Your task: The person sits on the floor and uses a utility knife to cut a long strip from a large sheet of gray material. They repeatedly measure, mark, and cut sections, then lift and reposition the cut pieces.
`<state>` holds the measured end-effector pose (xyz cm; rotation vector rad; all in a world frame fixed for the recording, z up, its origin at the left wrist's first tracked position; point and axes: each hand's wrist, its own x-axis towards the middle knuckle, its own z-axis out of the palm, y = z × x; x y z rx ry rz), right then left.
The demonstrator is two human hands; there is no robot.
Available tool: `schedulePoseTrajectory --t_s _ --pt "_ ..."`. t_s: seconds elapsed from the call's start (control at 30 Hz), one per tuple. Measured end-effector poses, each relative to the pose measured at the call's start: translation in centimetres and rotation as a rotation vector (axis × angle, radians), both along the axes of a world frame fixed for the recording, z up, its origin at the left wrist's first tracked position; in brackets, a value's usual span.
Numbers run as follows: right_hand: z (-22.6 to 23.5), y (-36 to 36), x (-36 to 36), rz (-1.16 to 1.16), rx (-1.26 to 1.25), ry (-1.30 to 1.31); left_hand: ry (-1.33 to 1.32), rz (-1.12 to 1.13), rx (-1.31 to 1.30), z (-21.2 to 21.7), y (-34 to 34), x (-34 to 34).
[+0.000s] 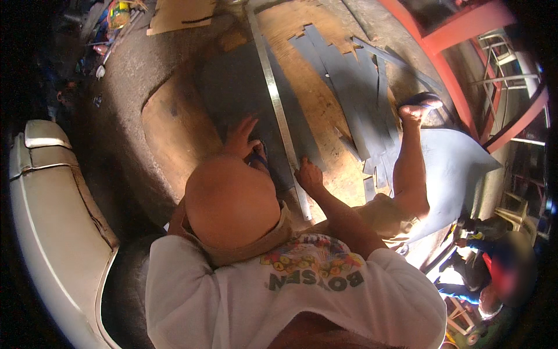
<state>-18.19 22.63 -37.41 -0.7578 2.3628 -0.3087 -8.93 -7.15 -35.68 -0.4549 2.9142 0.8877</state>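
Observation:
A long metal straightedge lies lengthwise across a dark grey sheet on the ground. To its left, my left hand rests on the sheet beside my sandaled left foot, its fingers stretched out. My right hand is at the right edge of the straightedge, near its close end. Its fingers are curled in, and whatever they may hold is too small to make out. My left knee hides part of the left forearm.
Cut grey strips lie loosely on a brown board to the right. Beyond my right leg is a larger grey sheet. A red metal frame stands far right; a person is lower right. A pale vehicle borders the left.

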Motion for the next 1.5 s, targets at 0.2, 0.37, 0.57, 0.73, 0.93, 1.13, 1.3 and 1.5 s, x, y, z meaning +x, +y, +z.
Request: schedulePoseTrajectory --t_s 0.2,0.37,0.57,0.73,0.93,1.13,1.3,1.5 --pt "0.7 -0.9 2.3 0.036 -0.051 0.026 -0.113 0.31 -0.029 4.5 1.6 11.7" --pt "-4.8 0.1 2.8 -0.149 -0.105 0.129 -0.17 0.498 -0.008 8.4 5.1 19.7" --pt "-2.0 -0.8 3.5 -0.222 -0.183 0.126 0.124 1.02 -0.113 19.6 4.9 25.8" --pt "-0.6 0.7 -2.1 -0.375 -0.383 0.27 0.838 1.036 -0.183 38.0 3.4 17.8" --pt "4.0 6.7 -11.7 -0.557 -0.377 0.39 0.776 0.332 -0.07 47.4 0.3 7.5" --pt "5.4 5.8 -10.7 -0.604 -0.196 0.436 0.208 0.24 -0.199 28.2 -7.1 -6.3" --pt "-1.1 5.3 -12.4 -0.401 -0.515 0.767 -0.295 0.615 0.241 9.0 -0.7 -4.6" --pt "-1.7 -2.6 -2.9 -0.113 -0.149 0.302 -0.496 0.93 0.348 -0.6 6.4 4.8"
